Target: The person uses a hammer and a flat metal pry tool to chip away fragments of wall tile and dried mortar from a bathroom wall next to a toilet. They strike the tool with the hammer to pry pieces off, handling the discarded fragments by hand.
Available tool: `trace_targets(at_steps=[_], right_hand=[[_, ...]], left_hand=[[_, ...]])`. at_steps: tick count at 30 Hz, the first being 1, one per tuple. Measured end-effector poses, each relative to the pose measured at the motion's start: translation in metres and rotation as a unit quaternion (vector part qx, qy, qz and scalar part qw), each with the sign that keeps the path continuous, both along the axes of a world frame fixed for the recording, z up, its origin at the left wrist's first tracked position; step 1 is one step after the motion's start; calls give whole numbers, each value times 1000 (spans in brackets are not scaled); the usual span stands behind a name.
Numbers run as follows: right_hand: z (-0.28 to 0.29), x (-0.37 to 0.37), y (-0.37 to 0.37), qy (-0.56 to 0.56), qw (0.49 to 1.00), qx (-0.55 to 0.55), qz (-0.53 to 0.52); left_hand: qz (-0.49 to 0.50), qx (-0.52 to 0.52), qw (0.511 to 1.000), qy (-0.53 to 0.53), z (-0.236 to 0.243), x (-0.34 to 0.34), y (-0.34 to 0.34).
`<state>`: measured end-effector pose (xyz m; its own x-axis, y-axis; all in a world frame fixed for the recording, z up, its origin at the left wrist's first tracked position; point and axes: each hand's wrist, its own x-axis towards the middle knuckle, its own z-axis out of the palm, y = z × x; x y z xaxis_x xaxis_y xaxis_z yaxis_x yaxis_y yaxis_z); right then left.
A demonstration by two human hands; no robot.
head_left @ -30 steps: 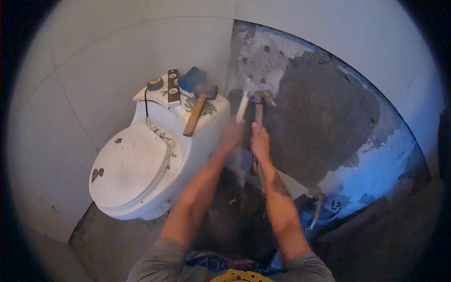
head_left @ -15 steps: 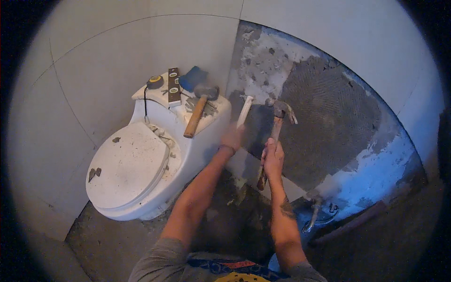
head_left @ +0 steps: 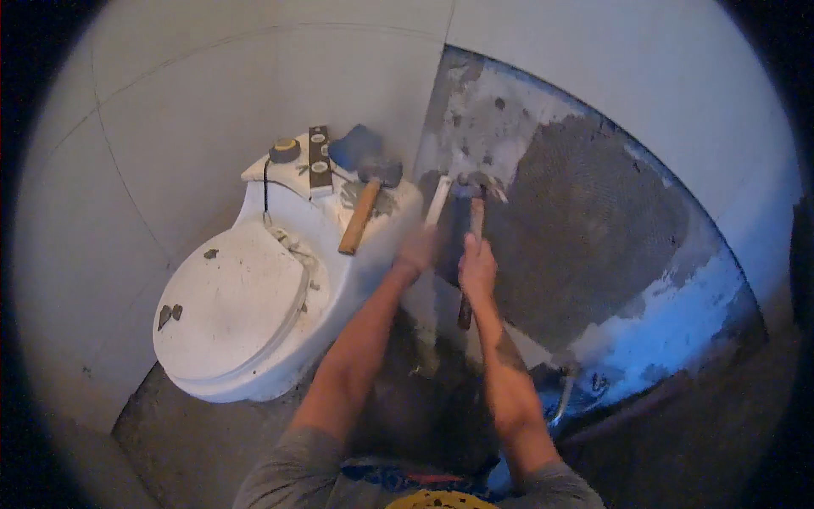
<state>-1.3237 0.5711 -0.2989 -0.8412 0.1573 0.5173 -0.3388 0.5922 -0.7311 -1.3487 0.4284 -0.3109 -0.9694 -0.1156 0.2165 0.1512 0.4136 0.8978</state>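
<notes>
My left hand (head_left: 416, 252) is closed around a pale, narrow rod (head_left: 439, 200), upright beside the toilet, near the bare cement patch (head_left: 593, 220); its far end rests at the rough pale area. My right hand (head_left: 476, 270) grips the wooden handle of a claw hammer (head_left: 477, 207), whose head is just beside the rod's top, slightly blurred. To the left, a mallet (head_left: 363, 212) with a wooden handle lies on the white toilet tank (head_left: 309, 212), along with a short level (head_left: 320, 161), a tape measure (head_left: 284, 150) and a blue object (head_left: 356, 144).
The closed toilet lid (head_left: 229, 305) has some debris on it. Pale wall tiles (head_left: 178, 110) surround the bare patch. A metal fitting (head_left: 566, 386) with hose-like parts is low at the right, above the dark floor (head_left: 195, 441).
The hammer moved right and down, away from the rod, half a second ago and is now back up and left beside its top. My left hand stays on the rod.
</notes>
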Motion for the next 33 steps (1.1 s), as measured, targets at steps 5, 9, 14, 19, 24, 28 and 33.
trace_targets(at_steps=[5, 9, 14, 19, 24, 28, 33], right_hand=[[4, 34, -18, 114, 969, -200, 89], [-19, -9, -1, 192, 970, 113, -98], [31, 51, -20, 32, 948, -307, 76], [-1, -6, -4, 127, 992, -15, -14], [27, 37, -30, -18, 970, -235, 59], [-7, -8, 8, 141, 988, -64, 20], [15, 22, -23, -12, 992, -122, 12]], left_hand=[[32, -36, 996, 76, -31, -21, -20], [0, -108, 987, 122, -31, -21, 0], [8, -56, 991, 119, -12, -4, -18], [-9, -6, 998, 65, 10, -7, -5], [6, 18, 994, 105, -27, -13, -33], [-34, -3, 996, 80, -20, -25, 10], [22, 7, 997, 74, -45, -33, -27]])
